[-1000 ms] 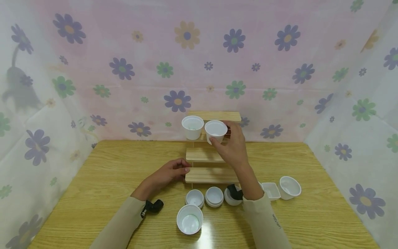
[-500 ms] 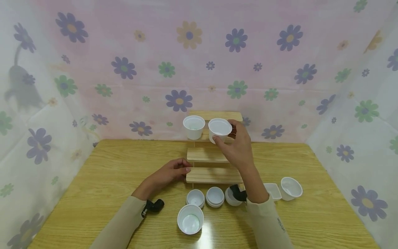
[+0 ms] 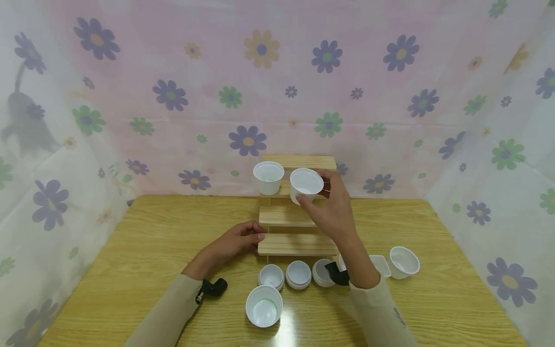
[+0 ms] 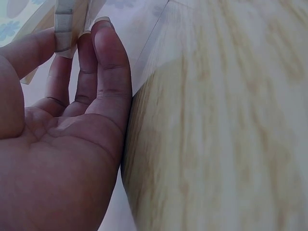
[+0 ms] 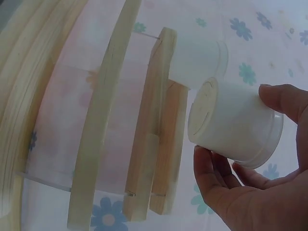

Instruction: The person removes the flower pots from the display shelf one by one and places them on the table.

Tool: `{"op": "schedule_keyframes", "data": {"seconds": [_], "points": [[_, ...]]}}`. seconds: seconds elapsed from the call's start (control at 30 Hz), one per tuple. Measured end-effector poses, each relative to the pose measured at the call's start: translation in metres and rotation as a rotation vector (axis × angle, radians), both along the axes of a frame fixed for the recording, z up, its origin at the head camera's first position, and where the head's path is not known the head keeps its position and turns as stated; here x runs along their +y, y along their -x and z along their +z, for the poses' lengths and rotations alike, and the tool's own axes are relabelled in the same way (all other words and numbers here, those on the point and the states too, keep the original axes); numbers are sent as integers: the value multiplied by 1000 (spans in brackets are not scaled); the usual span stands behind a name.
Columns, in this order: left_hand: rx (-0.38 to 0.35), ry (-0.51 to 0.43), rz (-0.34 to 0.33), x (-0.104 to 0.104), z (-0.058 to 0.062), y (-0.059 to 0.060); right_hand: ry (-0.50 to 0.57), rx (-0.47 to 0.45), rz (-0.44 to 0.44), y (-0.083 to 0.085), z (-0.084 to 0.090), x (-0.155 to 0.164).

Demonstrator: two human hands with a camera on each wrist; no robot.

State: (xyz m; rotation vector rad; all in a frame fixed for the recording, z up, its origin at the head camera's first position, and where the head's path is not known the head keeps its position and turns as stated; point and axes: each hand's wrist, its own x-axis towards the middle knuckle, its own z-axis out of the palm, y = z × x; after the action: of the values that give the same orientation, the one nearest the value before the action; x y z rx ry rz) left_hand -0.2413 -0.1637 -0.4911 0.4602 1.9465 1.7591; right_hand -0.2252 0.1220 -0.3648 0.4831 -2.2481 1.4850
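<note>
White plastic cup: right hand fingers are pinching it by the rim, just above the wooden step shelf beside a second cup; probably light, thin-walled, crushable; left hand is resting loosely curled on the tabletop, holding nothing.

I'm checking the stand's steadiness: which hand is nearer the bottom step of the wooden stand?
Left. The left hand touches the left end of the bottom step; the right hand is raised above it, holding a white cup near the upper shelf.
</note>
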Motion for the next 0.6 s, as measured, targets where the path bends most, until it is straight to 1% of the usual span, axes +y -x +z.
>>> {"op": "schedule_keyframes", "data": {"seconds": [0.37, 0.6], "points": [[15, 2, -8, -1, 2, -1, 9, 15, 86, -8, -2, 2], [5, -6, -6, -1, 1, -1, -39, 15, 94, -15, -4, 4]]}}
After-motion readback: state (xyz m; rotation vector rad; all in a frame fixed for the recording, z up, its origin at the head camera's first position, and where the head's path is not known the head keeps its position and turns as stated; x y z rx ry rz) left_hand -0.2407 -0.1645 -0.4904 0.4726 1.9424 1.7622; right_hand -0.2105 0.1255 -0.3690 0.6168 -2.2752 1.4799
